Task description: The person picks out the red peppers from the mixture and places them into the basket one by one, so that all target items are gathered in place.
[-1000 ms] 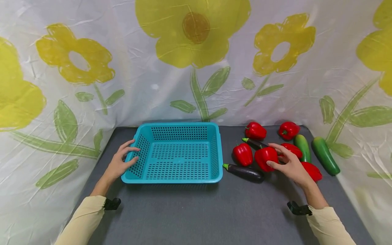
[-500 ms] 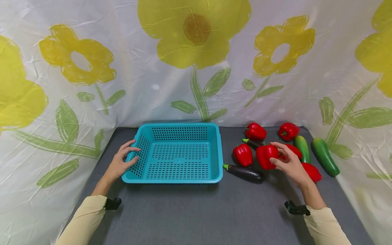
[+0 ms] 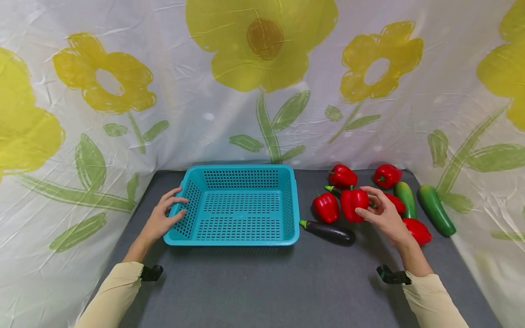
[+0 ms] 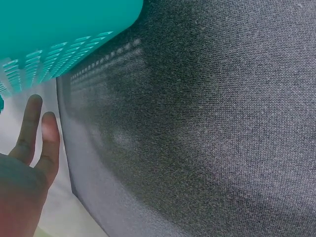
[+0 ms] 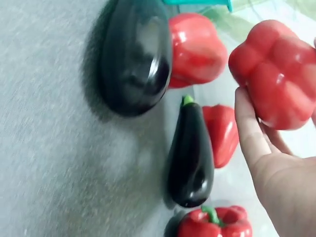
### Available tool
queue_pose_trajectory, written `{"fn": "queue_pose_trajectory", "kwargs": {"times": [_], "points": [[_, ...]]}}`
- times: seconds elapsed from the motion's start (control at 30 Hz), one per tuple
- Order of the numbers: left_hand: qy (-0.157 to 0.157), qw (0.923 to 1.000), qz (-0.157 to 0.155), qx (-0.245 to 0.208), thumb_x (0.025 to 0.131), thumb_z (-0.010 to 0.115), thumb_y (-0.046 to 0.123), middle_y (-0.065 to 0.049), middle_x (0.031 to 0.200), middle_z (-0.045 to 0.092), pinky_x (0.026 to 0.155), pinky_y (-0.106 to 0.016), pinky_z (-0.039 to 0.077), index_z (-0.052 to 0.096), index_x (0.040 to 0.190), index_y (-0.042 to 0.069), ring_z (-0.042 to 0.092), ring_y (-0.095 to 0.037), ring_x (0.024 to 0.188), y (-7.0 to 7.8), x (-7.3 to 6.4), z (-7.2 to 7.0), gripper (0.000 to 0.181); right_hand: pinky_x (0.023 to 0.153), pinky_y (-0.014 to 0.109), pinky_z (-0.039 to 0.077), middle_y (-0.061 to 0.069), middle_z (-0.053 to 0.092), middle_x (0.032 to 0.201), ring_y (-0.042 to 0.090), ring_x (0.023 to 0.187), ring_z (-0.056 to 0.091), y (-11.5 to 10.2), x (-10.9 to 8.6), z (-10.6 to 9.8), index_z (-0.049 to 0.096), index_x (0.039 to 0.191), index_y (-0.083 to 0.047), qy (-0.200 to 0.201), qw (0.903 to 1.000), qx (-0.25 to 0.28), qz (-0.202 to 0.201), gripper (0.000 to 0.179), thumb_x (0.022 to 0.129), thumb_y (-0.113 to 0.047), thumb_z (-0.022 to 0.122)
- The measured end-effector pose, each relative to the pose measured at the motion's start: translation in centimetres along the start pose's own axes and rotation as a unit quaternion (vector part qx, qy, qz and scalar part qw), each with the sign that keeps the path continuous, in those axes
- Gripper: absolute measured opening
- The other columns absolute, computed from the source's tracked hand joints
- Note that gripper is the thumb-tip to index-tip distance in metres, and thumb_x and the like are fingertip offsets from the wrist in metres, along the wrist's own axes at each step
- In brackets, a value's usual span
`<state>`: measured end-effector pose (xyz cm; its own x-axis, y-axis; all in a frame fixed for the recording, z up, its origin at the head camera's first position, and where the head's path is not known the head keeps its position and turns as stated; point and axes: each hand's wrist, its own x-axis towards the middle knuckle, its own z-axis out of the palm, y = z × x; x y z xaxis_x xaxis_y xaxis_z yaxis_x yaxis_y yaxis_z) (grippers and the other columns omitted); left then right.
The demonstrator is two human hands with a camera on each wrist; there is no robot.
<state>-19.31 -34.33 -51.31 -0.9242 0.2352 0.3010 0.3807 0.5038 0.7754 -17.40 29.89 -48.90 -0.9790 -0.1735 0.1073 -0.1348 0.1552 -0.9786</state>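
My right hand [image 3: 387,223] grips a red bell pepper [image 3: 354,205] between thumb and fingers, raised above the other vegetables. In the right wrist view the pepper's lobed underside [image 5: 276,74] faces the camera, clear of the table. At the left, my left hand [image 3: 159,219] holds the left rim of a blue-green plastic basket [image 3: 229,242]; thumb and fingertips reach over it. Two fingers [image 4: 49,143] show outside the perforated wall in the left wrist view, the others being hidden. Nothing lies inside the basket.
Between basket and right hand lie a dark eggplant [image 3: 330,233] and a red bell pepper [image 3: 326,207]. Behind them are another eggplant [image 3: 333,190] and pepper [image 3: 342,176]. More peppers [image 3: 417,231] and two green cucumbers [image 3: 435,209] lie right. A flowered curtain [image 3: 184,136] surrounds the table.
My right hand has lifted the red bell pepper and moved it slightly left and away from me. The left hand and basket have stayed put.
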Motion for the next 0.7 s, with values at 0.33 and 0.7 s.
{"fn": "queue_pose_trajectory", "kwargs": {"times": [0.33, 0.7], "points": [[0.002, 1.0000, 0.003, 0.003, 0.094, 0.068, -0.005, -0.024, 0.157, 0.030, 0.095, -0.080, 0.025, 0.064, 0.121, -0.007, 0.025, -0.051, 0.141, 0.1, 0.1, 0.1, 0.028, 0.083, 0.031, 0.055, 0.011, 0.053, 0.135, 0.025, 0.111, 0.060, -0.6, 1.4, 1.4, 0.044, 0.149, -0.010, 0.005, 0.9998, 0.007, -0.016, 0.059, 0.096, -0.004, 0.069], [0.003, 1.0000, -0.003, 0.006, 0.094, 0.068, -0.004, -0.023, 0.157, 0.031, 0.096, -0.079, 0.026, 0.064, 0.121, -0.006, 0.026, -0.050, 0.141, 0.2, 0.0, 0.0, 0.028, 0.083, 0.033, 0.056, 0.013, 0.054, 0.135, 0.024, 0.105, 0.065, -1.0, 2.2, 2.5, 0.044, 0.147, -0.008, -0.023, 0.9990, 0.034, -0.017, 0.057, 0.096, -0.002, 0.068]]}}
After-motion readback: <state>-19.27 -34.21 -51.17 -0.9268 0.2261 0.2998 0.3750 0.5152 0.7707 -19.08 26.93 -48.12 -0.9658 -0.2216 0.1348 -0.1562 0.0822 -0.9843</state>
